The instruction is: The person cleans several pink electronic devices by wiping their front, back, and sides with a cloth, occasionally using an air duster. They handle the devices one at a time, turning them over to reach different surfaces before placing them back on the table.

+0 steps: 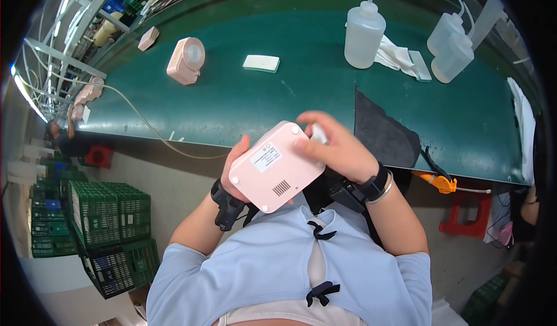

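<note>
My left hand (234,162) grips a pink box-shaped device (279,169) by its left side, above my lap at the table's near edge. The underside faces up, showing a white label, a slotted vent and white round feet at the corners. At the device's upper right corner is my right hand (347,155), its thumb over the edge of the underside. A small white piece (318,133) sits between that thumb and the fingers; I cannot make out its kind. Both wrists wear black strapped-on gear.
On the green table (232,102) stand another pink device (187,60), a white block (261,64), a squeeze bottle (364,36) and a white cloth (397,54). A black mat (383,131) lies right. An orange-handled tool (441,183) hangs at the edge. Green crates (107,213) stack left.
</note>
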The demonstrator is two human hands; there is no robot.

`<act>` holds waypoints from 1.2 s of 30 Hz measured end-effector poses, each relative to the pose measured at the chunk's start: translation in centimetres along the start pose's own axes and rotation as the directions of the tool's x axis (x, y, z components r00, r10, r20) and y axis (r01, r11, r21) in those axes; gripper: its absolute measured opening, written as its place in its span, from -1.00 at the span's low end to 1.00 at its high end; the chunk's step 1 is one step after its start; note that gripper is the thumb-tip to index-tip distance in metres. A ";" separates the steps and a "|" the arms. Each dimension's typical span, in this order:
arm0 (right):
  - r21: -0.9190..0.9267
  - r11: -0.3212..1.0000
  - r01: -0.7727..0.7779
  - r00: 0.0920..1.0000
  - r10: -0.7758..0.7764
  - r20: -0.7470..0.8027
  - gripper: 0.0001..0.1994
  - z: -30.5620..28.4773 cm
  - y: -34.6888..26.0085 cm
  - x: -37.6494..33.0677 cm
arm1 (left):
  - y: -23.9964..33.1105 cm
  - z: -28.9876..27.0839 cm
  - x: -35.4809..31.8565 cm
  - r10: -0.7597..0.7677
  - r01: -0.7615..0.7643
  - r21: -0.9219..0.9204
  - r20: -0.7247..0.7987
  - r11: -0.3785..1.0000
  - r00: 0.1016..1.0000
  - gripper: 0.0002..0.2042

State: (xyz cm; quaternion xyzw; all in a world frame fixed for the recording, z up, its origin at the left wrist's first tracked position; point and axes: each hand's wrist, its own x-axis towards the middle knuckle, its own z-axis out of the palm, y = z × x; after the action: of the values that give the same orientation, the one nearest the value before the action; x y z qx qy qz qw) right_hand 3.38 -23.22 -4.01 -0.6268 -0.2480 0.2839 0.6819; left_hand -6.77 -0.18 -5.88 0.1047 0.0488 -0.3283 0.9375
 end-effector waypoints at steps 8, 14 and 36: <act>-0.697 0.614 0.370 0.747 -0.643 -0.169 -0.58 2.6 -1.3 -2.1 | -1.3 -0.2 0.3 0.049 -0.050 -0.029 -0.053 0.998 0.997 -0.26; -0.848 0.373 0.376 0.849 -0.505 0.155 -0.46 3.3 -0.7 -4.4 | -2.1 0.7 0.2 0.131 -0.137 -0.091 -0.068 0.986 0.989 -0.29; -0.433 0.501 0.749 0.647 -0.693 0.319 -0.71 1.6 1.8 -5.4 | -1.0 4.9 3.5 0.397 -0.375 0.223 -0.062 0.900 0.916 -0.37</act>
State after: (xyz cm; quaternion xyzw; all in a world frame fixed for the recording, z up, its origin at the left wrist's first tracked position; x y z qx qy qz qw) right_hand -1.79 -25.75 -5.59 -0.6117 -0.5891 -0.0748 0.5227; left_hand -4.57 -4.20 -1.82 0.2264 0.0425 -0.1331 0.9640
